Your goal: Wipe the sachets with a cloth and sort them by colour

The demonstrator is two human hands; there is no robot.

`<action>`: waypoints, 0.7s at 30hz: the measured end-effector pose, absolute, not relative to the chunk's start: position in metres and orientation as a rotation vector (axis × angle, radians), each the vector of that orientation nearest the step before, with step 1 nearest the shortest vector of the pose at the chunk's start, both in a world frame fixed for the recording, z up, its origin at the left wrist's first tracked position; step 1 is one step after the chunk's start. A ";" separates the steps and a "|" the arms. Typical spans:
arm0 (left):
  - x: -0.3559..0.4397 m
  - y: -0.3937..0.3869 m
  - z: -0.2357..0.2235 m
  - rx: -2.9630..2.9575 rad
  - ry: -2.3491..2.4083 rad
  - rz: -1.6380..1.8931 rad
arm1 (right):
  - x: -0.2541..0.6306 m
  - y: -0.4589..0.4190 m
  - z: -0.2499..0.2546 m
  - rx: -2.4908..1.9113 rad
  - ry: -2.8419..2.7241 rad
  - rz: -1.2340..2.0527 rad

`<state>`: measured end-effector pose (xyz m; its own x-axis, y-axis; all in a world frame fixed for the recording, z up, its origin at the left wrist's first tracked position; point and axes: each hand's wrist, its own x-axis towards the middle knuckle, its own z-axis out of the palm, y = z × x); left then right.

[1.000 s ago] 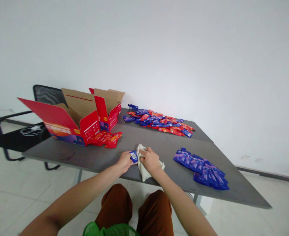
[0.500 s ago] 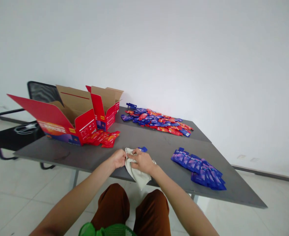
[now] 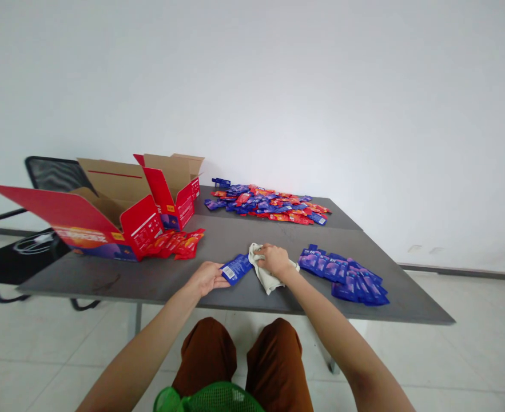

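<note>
My left hand (image 3: 207,278) lies at the near edge of the grey table, its fingertips on the end of a blue sachet (image 3: 236,269). The sachet lies flat and tilted, its printed label facing up. Just to the right, my right hand (image 3: 274,260) presses down on a crumpled cream cloth (image 3: 266,270), gripping it against the tabletop. The cloth touches the far end of the sachet. Beyond my right hand, several blue sachets lie in overlapping rows in a neat group (image 3: 342,274).
A mixed heap of red and blue sachets (image 3: 267,204) covers the far end of the table (image 3: 252,240). Two open red cardboard boxes (image 3: 115,209) stand at the left, with red sachets (image 3: 175,246) beside them. A black chair (image 3: 55,174) stands behind.
The cloth has come off the blue sachet and shifted right under my right hand. The sachet now lies fully visible. The whole view has tilted and moved slightly.
</note>
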<state>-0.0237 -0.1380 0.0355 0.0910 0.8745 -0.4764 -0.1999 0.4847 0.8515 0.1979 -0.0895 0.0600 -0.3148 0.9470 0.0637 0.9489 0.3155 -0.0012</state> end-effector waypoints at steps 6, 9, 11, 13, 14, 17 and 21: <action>-0.035 -0.159 0.046 1.323 1.722 1.185 | 0.217 -0.090 0.088 -1.987 -2.334 -0.123; -0.029 -0.172 0.039 1.641 2.017 1.175 | 0.210 -0.102 0.104 -1.889 -2.318 -0.158; -0.021 -0.178 0.029 1.786 2.011 1.091 | 0.197 -0.112 0.109 -1.782 -2.364 -0.153; -0.015 -0.183 0.020 1.920 1.911 0.972 | 0.180 -0.121 0.107 -1.644 -2.463 -0.105; -0.013 -0.184 0.017 1.967 1.884 0.897 | 0.171 -0.124 0.103 -1.552 -2.517 -0.078; -0.010 -0.187 0.014 1.969 1.912 0.716 | 0.148 -0.127 0.083 -1.221 -2.662 -0.041; -0.010 -0.188 0.023 1.859 1.877 0.690 | 0.132 -0.121 0.057 -1.029 -2.756 -0.040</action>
